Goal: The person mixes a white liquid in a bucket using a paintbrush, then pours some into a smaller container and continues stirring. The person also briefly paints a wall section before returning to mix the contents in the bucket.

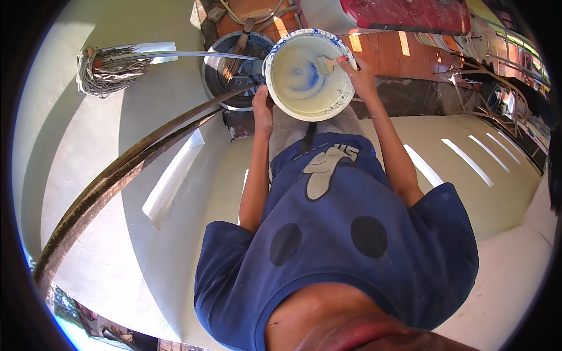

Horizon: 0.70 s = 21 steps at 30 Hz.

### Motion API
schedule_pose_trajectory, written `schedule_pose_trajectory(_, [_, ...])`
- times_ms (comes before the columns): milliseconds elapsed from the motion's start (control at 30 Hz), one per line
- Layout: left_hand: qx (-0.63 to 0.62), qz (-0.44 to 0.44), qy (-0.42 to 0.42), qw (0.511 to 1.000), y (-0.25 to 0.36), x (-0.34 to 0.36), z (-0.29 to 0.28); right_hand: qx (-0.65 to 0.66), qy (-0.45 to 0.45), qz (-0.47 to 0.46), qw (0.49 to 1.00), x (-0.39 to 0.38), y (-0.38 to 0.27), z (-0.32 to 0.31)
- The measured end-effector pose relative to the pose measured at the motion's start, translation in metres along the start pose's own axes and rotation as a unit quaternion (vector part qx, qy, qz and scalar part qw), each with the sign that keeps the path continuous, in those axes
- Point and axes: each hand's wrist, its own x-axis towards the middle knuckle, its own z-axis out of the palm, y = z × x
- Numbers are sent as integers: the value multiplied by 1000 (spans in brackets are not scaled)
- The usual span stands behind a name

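Note:
A white bucket with blue splashes on its rim is in front of me, its opening facing up. Inside lies pale cream paint with a blue swirl near the middle. My left hand grips the bucket's left side, its fingers partly hidden by it. At the right rim, my right hand is closed on the handle of a paintbrush. The brush's bristles touch the paint on the right side of the swirl.
Behind the bucket's left side sits a dark basin with a worn bristle brush. A string mop stretches left. Long wooden poles cross the left side. A red plastic piece is at the back, above orange tiles.

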Motion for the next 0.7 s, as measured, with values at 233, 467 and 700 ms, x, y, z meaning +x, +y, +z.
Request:
schedule_pose_trajectory(233, [190, 64, -29, 979, 10, 11, 26, 5, 45, 36, 998, -11, 18, -27])
schedule_pose_trajectory(467, [278, 19, 3, 960, -10, 18, -8, -40, -3, -15, 999, 15, 29, -9])
schedule_pose_trajectory(700, [309, -132, 163, 928, -110, -33, -110, -300, -60, -170, 937, 61, 54, 58])
